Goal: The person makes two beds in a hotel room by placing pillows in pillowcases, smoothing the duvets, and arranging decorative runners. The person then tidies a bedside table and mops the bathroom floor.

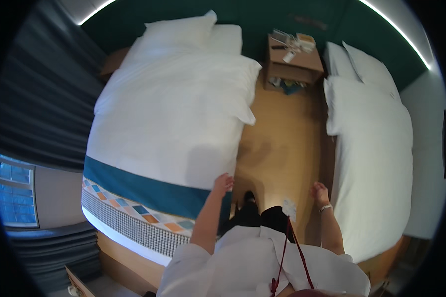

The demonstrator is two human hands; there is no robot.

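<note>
My left hand [223,183] hovers by the near right corner of a large bed, beside its teal and patterned bed runner [141,185]; it holds nothing that I can see. A white duvet [163,111] covers this bed, with white pillows [182,37] at the headboard. My right hand [319,193], its fingers loosely curled and a bracelet at the wrist, is above the floor close to the side of a narrower bed. That bed bears a white duvet [371,156] and white pillows [373,68]. Nothing shows in the right hand.
Between the beds runs a wooden floor [275,122], up to a wooden nightstand [293,67] with cables, small items and a filled lower shelf. Dark curtains [41,92] and a window [13,189] are at the left. A red lanyard [301,256] with a badge hangs from my neck.
</note>
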